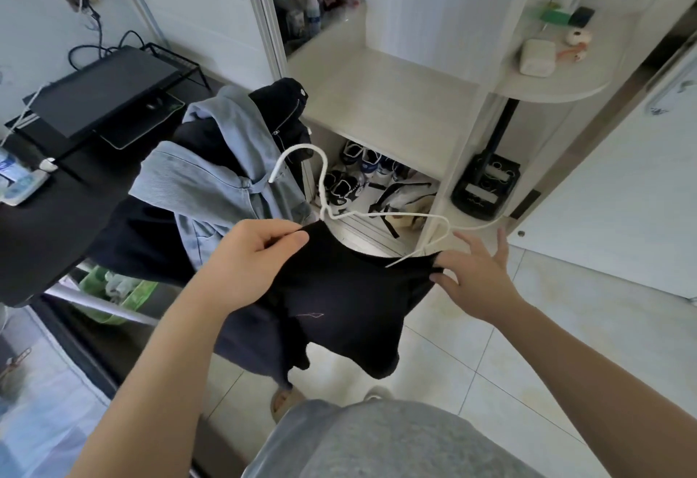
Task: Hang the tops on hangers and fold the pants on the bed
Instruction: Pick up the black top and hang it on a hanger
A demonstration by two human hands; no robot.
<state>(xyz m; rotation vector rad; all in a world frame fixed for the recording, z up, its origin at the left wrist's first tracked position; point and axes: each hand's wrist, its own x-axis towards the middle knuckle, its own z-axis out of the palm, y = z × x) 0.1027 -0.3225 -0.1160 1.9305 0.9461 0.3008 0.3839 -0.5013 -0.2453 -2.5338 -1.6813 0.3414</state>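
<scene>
A black top (pixel 347 296) hangs in front of me, partly threaded onto a white wire hanger (pixel 324 190) whose hook points up and left. My left hand (pixel 260 251) pinches the top's left shoulder at the neckline, beside the hanger's neck. My right hand (pixel 475 273) grips the top's right shoulder edge between thumb and forefinger, the other fingers spread, where the hanger's right arm enters the cloth. The hanger's lower part is hidden inside the top.
A heap of clothes, a light blue denim jacket (pixel 211 175) and dark garments (pixel 283 111), lies on a dark surface to the left. An open white wardrobe (pixel 377 92) with shoes (pixel 354 172) below stands ahead. A desk with a monitor (pixel 102 96) is at far left.
</scene>
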